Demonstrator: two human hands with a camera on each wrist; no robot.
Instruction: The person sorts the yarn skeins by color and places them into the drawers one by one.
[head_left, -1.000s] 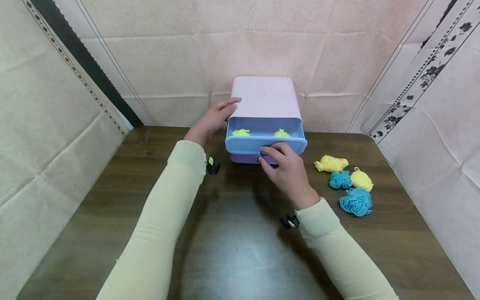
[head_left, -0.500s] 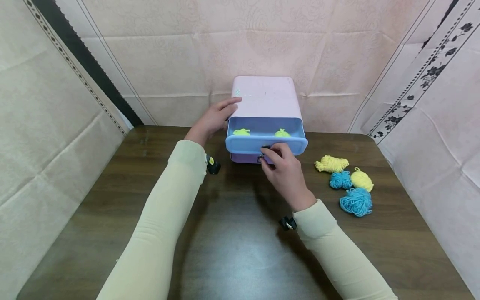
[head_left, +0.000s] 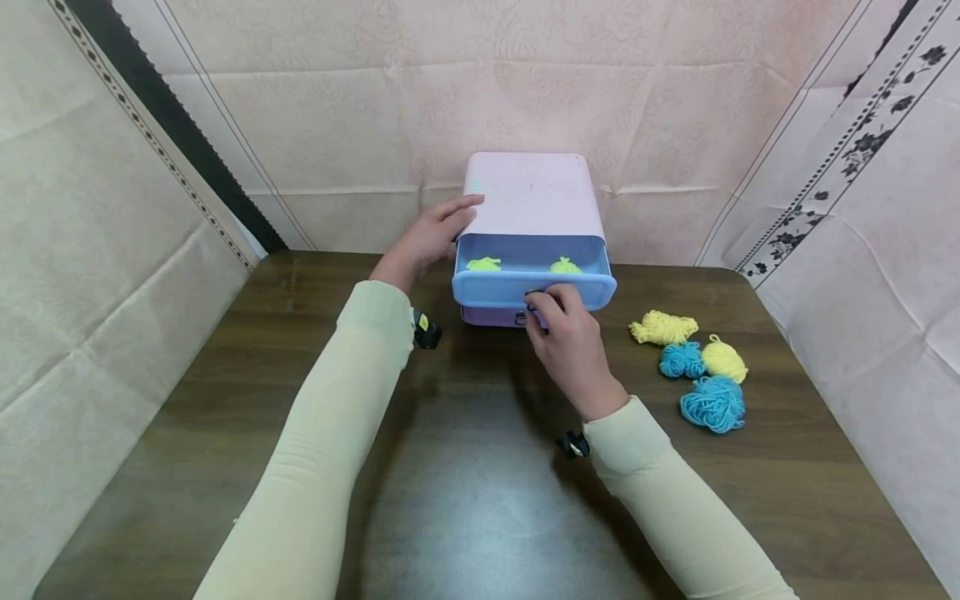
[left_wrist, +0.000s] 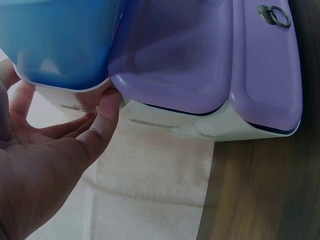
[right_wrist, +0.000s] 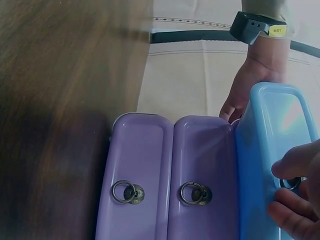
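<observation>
The ring pull [right_wrist: 282, 185] of the blue drawer [head_left: 480, 292] is pinched between the thumb and fingers of the right hand [head_left: 573, 350], by which most of the ring is covered; in the right wrist view that hand is cut off by the frame's edge. The blue drawer stands out from the pale pink cabinet [head_left: 536, 192], directly behind the grip. Inside it, beyond the grip, two yellow-green bundles [head_left: 483, 264] [head_left: 565, 265] are seen only at their tops, their lower parts being hidden by the drawer front. To the left of the grip, the cabinet's side and top edge are touched by the left hand [head_left: 431, 233], whose fingers are extended and spread; its thumb is hard to make out from the head. Below the grip, two purple drawers [right_wrist: 135, 155] [right_wrist: 200, 145] are mostly masked from the head by the blue one, but are shown with their rings by the right wrist camera. Well to the right of the grip, two yellow yarn bundles [head_left: 663, 327] [head_left: 723, 360] and two blue yarn bundles [head_left: 682, 360] [head_left: 712, 404] are clustered on the wooden table [head_left: 465, 500], the smaller blue one being partly overlapped.
</observation>
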